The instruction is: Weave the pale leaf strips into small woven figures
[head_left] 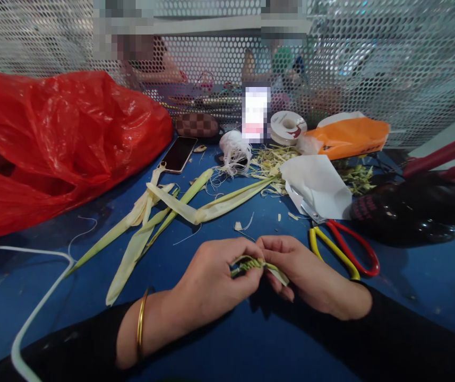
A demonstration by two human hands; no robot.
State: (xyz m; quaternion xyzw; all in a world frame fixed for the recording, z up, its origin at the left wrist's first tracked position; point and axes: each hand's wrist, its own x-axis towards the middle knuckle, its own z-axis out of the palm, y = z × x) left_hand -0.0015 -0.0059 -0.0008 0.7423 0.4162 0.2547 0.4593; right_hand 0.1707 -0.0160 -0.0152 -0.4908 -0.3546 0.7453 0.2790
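My left hand (215,278) and my right hand (307,273) meet low over the blue table (219,345), both pinching a small woven piece of palm leaf (251,263) between their fingertips. A pale leaf end sticks out under my right fingers. My left wrist wears a gold bangle (142,323). Long loose palm leaf strips (163,217) lie just beyond my hands, to the left.
Scissors with red and yellow handles (344,246) lie right of my hands, under a white paper (318,183). A red plastic bag (52,143) fills the left. A phone (179,154), thread bundle (235,151), ribbon spool (289,127), orange bag (350,137) and leaf scraps sit farther back. People sit behind the mesh screen.
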